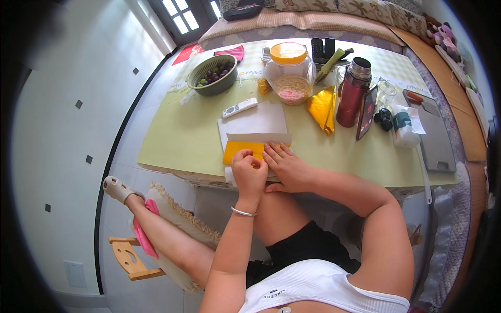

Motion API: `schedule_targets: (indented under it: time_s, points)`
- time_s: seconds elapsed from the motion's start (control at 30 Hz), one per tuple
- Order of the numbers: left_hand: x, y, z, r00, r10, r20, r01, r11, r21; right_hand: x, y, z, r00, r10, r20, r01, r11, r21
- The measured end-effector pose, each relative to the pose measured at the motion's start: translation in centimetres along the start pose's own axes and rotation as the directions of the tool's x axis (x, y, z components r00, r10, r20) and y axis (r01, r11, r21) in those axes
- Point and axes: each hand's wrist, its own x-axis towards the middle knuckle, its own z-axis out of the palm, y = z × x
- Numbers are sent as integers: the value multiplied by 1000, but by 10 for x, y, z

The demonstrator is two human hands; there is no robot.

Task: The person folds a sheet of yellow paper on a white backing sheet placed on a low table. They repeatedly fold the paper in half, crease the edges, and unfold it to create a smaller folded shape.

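Note:
A sheet of yellow paper (pixel 236 152) lies near the table's front edge, on top of white paper. My left hand (pixel 249 171) is curled over its near part, thumb and fingers drawn together; whatever is between the fingertips is hidden. Close beside it, my right hand (pixel 286 168) lies flat on the right side of the yellow paper, fingers stretched out. The two hands touch or almost touch. Behind them are white sheets (pixel 263 119) with a white remote control (pixel 240 108) at their far left corner.
Farther back stand a basket of grapes (pixel 211 89), a yellow-lidded jar (pixel 290 78) and a dark red thermos (pixel 354 96). Folded gold paper (pixel 322 108) lies right of the jar. A phone (pixel 367 113), tissue pack (pixel 405 128) and grey laptop-like slab (pixel 437 141) occupy the right side.

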Motion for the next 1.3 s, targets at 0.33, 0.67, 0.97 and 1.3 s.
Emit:
schedule_targets:
  time_s: [0.33, 0.67, 0.97, 1.3]
  points:
    - [0, 3, -1, 998, 57, 17, -58, 997, 59, 0, 2, 2, 1000, 0, 2, 0, 1000, 15]
    - [14, -10, -41, 941, 195, 278, -237, 963, 126, 1, 3, -3, 997, -33, 69, 33, 999, 2]
    - [38, -44, -94, 760, 441, 477, -536, 840, 78, 9, 28, -28, 972, -162, 171, 119, 964, 236]
    - [26, -50, -92, 725, 598, 343, -635, 773, -4, 30, 53, -14, 995, -67, 76, 24, 882, 471]
